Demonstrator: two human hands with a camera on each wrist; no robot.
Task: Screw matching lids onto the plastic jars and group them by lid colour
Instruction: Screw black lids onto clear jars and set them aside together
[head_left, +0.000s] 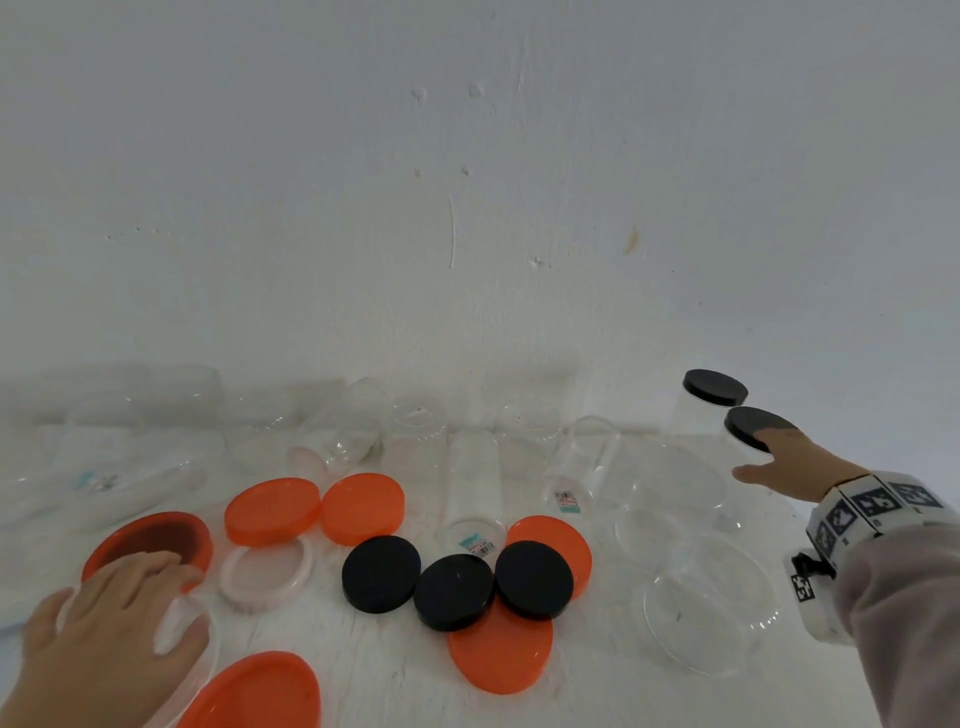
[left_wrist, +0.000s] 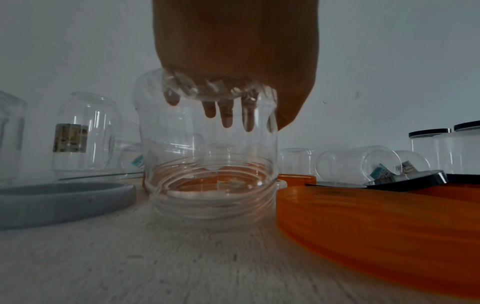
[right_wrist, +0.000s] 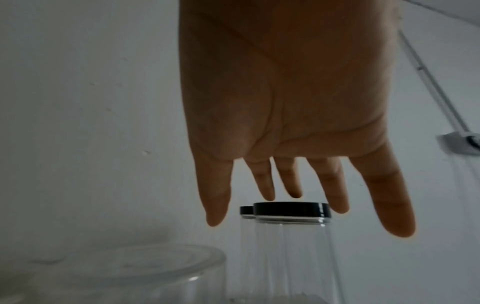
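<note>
My left hand (head_left: 117, 610) sits on top of a clear jar (left_wrist: 207, 164) that stands mouth-down on the table, near the front left. Its fingers (left_wrist: 226, 115) curl over the jar's base and down the far side. My right hand (head_left: 789, 457) reaches to the back right with fingers (right_wrist: 335, 195) straight and spread, just over the black lid (head_left: 748, 423) of an upright clear jar. A second black-lidded jar (head_left: 714, 387) stands right behind it. Three loose black lids (head_left: 453, 591) lie in the middle.
Several orange lids (head_left: 272, 512) lie around the middle and front left, one (left_wrist: 376, 226) right beside the gripped jar. A pale lid (head_left: 266, 574) lies open side up. Several clear jars (head_left: 472, 478) lie or stand along the wall. Large clear jars (head_left: 711, 603) stand at the right.
</note>
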